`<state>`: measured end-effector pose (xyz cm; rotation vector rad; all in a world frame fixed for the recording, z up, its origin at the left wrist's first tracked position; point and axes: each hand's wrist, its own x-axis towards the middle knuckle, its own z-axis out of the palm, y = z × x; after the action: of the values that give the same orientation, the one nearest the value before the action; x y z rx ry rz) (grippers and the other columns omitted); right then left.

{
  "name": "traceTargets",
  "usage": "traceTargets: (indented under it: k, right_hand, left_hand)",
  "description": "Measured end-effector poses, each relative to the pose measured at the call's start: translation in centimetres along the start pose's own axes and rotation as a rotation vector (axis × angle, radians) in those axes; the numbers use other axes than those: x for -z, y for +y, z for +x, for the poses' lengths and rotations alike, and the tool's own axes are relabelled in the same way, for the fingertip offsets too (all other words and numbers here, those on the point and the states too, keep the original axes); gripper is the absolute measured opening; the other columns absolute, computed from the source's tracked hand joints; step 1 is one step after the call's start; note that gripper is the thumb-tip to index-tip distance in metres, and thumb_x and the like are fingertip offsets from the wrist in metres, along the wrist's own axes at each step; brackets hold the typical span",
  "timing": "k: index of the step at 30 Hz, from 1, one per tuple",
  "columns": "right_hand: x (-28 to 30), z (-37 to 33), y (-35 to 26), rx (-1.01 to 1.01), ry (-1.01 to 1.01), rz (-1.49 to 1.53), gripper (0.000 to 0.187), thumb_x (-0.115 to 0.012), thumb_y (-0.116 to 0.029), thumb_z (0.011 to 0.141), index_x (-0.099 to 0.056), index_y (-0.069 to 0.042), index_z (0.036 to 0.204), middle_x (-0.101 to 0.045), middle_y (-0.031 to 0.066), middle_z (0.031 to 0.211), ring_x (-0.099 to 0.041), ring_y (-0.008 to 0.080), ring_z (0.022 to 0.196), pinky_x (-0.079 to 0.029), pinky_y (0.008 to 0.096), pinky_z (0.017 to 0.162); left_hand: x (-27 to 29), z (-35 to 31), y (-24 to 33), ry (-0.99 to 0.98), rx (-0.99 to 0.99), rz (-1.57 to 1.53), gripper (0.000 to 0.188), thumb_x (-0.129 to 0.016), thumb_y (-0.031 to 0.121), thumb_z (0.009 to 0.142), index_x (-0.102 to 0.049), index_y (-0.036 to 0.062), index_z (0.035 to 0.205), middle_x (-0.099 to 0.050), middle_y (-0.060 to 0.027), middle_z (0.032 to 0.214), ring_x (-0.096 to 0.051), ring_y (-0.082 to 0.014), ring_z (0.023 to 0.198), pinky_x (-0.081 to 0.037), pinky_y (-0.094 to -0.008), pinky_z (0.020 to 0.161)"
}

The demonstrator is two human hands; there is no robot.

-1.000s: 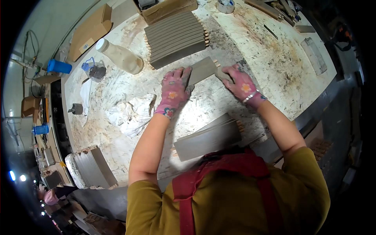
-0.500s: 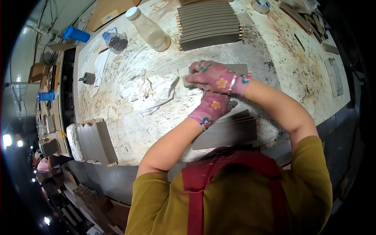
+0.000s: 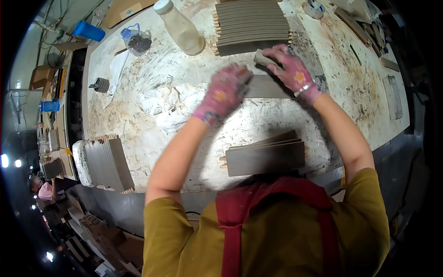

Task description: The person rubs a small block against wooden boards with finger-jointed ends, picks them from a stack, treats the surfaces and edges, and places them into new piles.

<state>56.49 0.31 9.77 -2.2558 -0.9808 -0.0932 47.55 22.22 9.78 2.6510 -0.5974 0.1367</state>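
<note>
A flat grey-brown board (image 3: 267, 87) lies in the middle of the table, in front of me. My right hand (image 3: 291, 69), in a pink flowered glove, is closed on a small grey block (image 3: 262, 58), just above the board's far edge. At the board's left end is my left hand (image 3: 226, 90), gloved alike. Motion smears its fingers, so their grip on the board cannot be made out. Close to my body rests a small pile of similar boards (image 3: 265, 159) with wooden pegs at the left end. A crumpled white cloth (image 3: 173, 104) sits left of my left hand.
Many pegged boards form a stack (image 3: 253, 27) at the far side, beside a cloudy bottle (image 3: 182, 30). Another stack (image 3: 110, 164) stands at the near left. A blue-topped jug (image 3: 137, 42), a dark small pot (image 3: 100, 85) and a tape roll (image 3: 314, 9) are farther out.
My hands were together over the board and have parted. The right moved away and to the right with the grey block; the left moved left to the board's end. The near pile is uncovered.
</note>
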Motion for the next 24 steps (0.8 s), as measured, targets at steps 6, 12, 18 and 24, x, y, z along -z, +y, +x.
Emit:
traceTargets:
  k: [6, 12, 18, 24]
  right_hand:
    - [-3.7, -2.1, -6.4, 0.243, -0.372, -0.113, 0.028, -0.058, -0.016, 0.090, -0.064, -0.013, 0.117, -0.060, 0.0133, 0.114, -0.062, 0.0315, 0.102, -0.053, 0.0403, 0.086]
    - [-5.9, -3.4, -4.6, 0.379, -0.240, -0.172, 0.029, -0.052, -0.014, 0.091, -0.064, -0.018, 0.118, -0.062, 0.0142, 0.112, -0.062, 0.0303, 0.106, -0.051, 0.0422, 0.089]
    - [4.2, -11.1, 1.4, 0.179, -0.214, -0.335, 0.035, -0.061, -0.010, 0.085, -0.063, -0.017, 0.119, -0.060, 0.0168, 0.117, -0.060, 0.0364, 0.106, -0.050, 0.0439, 0.088]
    - [11.3, -17.1, 0.5, -0.216, 0.059, -0.277, 0.040, -0.068, -0.005, 0.078, -0.063, -0.012, 0.117, -0.058, 0.0172, 0.112, -0.058, 0.0354, 0.102, -0.050, 0.0426, 0.088]
  left_hand:
    - [1.0, 0.5, -3.7, -0.204, 0.209, -0.134, 0.037, -0.061, 0.028, 0.091, -0.066, 0.0225, 0.127, -0.052, -0.0139, 0.136, -0.047, -0.0344, 0.124, -0.042, -0.0408, 0.107]
    - [-0.2, -0.3, -4.5, -0.173, 0.184, -0.200, 0.035, -0.062, 0.031, 0.092, -0.067, 0.0236, 0.126, -0.050, -0.0118, 0.137, -0.046, -0.0332, 0.123, -0.041, -0.0397, 0.107]
    - [0.3, 0.4, -4.3, -0.166, 0.161, -0.115, 0.035, -0.061, 0.024, 0.092, -0.066, 0.0224, 0.126, -0.050, -0.0136, 0.137, -0.046, -0.0335, 0.125, -0.041, -0.0409, 0.107]
    - [0.8, 3.5, 1.5, -0.055, -0.134, 0.070, 0.068, -0.075, 0.037, 0.075, -0.054, 0.0218, 0.137, -0.053, -0.0153, 0.131, -0.053, -0.0379, 0.117, -0.045, -0.0458, 0.098]
